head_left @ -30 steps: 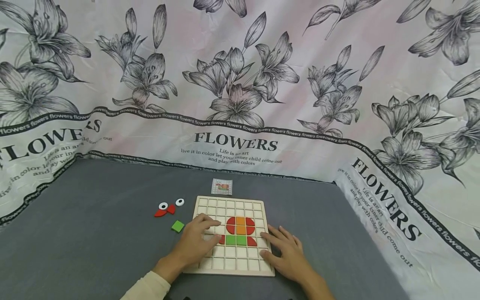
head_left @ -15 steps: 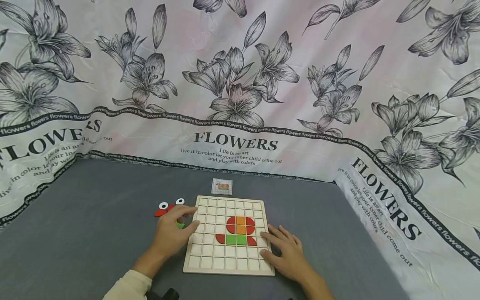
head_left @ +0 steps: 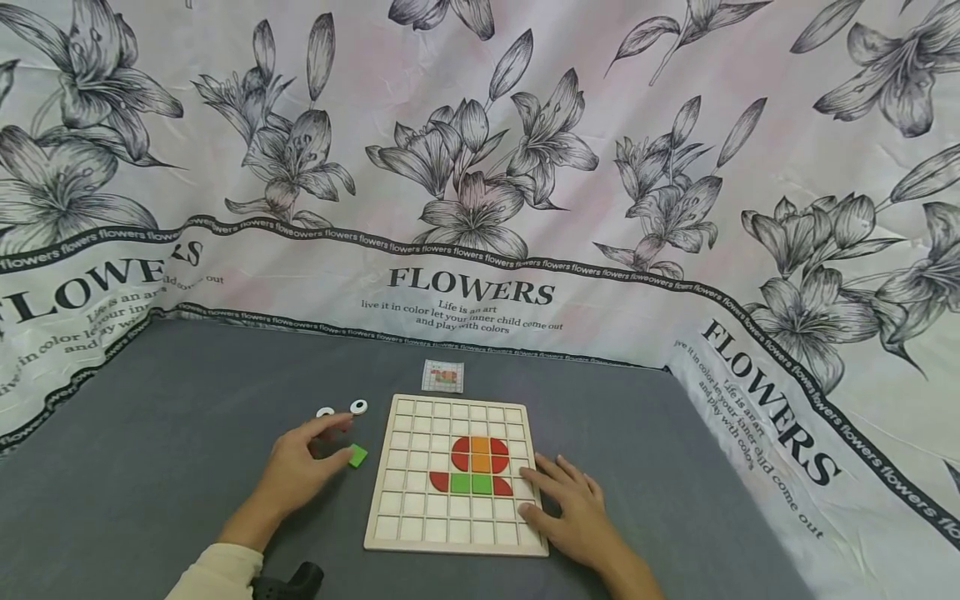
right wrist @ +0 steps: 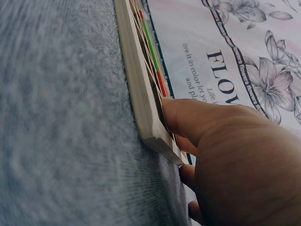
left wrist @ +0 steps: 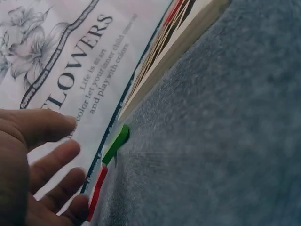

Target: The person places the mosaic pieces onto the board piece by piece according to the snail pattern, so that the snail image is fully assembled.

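My left hand (head_left: 300,467) hovers left of the board, thumb and fingers spread apart with nothing between them. Near its thumb tip lies a green square tile (head_left: 358,456); red pieces, mostly hidden behind the fingers in the head view, show as one red tile (left wrist: 97,193) in the left wrist view. Two round eye pieces, one white with a black centre (head_left: 358,407), sit just beyond the fingertips. My right hand (head_left: 573,508) rests on the right edge of the wooden grid board (head_left: 405,504), fingers extended. Red, orange and green tiles (head_left: 472,483) fill several middle squares.
Behind the board lies a small printed pattern card (head_left: 443,377) on the grey tabletop (head_left: 187,433). A flower-printed curtain (head_left: 472,308) closes off the back and both sides. A black device (head_left: 292,583) is at the left wrist.
My left hand has moved left, off the board and over to the loose pieces, uncovering the red tile at the board's left. The right hand stays at the board's edge.
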`<state>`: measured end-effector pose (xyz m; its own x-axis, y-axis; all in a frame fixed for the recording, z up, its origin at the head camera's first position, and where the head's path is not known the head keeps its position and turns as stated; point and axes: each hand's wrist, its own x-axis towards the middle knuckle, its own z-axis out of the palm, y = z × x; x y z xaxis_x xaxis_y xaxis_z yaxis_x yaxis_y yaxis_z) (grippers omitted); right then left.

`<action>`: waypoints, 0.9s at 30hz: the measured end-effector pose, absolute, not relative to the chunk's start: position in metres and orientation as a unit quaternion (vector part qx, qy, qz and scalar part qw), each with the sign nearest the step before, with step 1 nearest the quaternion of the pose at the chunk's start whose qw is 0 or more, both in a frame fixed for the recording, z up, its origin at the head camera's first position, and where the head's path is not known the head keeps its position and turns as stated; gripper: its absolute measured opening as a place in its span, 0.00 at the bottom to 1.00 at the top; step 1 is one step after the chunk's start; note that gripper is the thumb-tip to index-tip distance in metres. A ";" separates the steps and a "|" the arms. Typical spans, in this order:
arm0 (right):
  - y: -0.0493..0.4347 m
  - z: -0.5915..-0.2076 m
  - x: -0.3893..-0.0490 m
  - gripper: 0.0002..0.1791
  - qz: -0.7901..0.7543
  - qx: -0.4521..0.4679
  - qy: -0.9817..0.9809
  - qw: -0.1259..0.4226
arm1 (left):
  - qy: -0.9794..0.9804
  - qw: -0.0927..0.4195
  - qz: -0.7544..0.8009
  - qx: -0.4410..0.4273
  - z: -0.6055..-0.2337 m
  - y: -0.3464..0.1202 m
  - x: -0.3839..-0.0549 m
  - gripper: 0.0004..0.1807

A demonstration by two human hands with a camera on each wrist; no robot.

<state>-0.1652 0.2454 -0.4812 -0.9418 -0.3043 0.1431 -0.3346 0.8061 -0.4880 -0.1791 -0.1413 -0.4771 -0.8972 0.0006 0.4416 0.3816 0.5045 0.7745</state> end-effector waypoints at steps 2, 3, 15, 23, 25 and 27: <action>0.245 -0.482 -0.165 0.27 0.262 0.168 -0.950 0.031 | -0.855 0.177 -0.476 -0.106 -0.478 -0.144 -0.180 0.24; 0.245 -0.482 -0.165 0.27 0.261 0.167 -0.950 0.032 | -0.859 0.168 -0.472 -0.104 -0.478 -0.144 -0.180 0.24; 0.245 -0.482 -0.164 0.27 0.257 0.164 -0.952 0.028 | -0.894 0.117 -0.418 -0.109 -0.487 -0.143 -0.186 0.28; 0.245 -0.481 -0.164 0.27 0.261 0.162 -0.951 0.027 | -0.890 0.144 -0.419 -0.107 -0.485 -0.141 -0.185 0.28; 0.245 -0.481 -0.165 0.27 0.261 0.163 -0.951 0.025 | -0.888 0.150 -0.420 -0.108 -0.483 -0.140 -0.184 0.27; 0.245 -0.481 -0.165 0.27 0.260 0.163 -0.951 0.025 | -0.886 0.153 -0.424 -0.105 -0.480 -0.138 -0.183 0.27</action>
